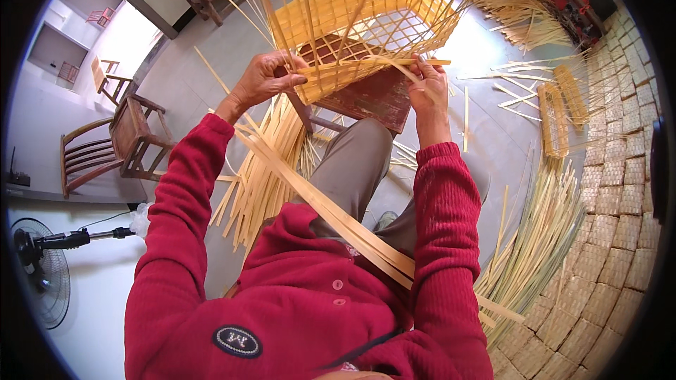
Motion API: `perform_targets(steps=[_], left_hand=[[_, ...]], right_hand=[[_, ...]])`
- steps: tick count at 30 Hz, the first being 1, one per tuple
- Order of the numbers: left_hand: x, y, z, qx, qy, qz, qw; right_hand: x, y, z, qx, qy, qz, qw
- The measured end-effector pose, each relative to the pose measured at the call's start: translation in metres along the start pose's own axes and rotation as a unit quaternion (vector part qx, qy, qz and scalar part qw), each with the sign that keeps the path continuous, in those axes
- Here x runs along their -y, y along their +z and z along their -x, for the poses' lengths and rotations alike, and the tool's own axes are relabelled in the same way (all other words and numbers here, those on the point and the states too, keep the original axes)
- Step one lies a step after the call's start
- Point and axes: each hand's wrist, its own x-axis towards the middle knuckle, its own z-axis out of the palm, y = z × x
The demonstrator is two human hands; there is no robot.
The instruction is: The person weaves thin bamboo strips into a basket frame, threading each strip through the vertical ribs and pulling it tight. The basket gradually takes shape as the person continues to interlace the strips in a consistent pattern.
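Observation:
A partly woven yellow bamboo basket (310,14) rests tilted on a worn red-brown wooden stool (380,98) in front of my knees. Its long upright splints fan out past the top of the view. Along the basket's near side runs a flat bamboo strip (359,64). My left hand (271,79) is closed at the near left corner, thumb and fingers pinching the strip and the weave. At the near right, my right hand (428,88) pinches the strip near its other end. Several loose bamboo strips (331,214) lie slantwise across my lap.
Bundled bamboo strips (271,162) lie on the floor left of my legs, more strips (539,232) to the right. Wooden chair (134,134) and fan (42,267) stand left. Stacked woven baskets (612,204) line the right side, with narrow woven pieces (554,123) before them.

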Motion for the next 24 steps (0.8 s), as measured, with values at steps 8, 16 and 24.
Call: perform_targets(steps=[8, 16, 24], left_hand=[[0.014, 0.029, 0.015, -0.139, 0.065, -0.043, 0.987], [-0.026, 0.042, 0.029, -0.353, 0.092, 0.014, 0.931], [-0.044, 0.112, -0.03, -0.116, 0.295, -0.379, 0.869]], right_hand=[[-0.005, 0.01, -0.001, -0.032, 0.016, -0.023, 0.999], [-0.007, 0.004, -0.001, -0.022, 0.015, -0.006, 1.0], [-0.006, 0.005, 0.023, -0.001, 0.03, 0.004, 1.0]])
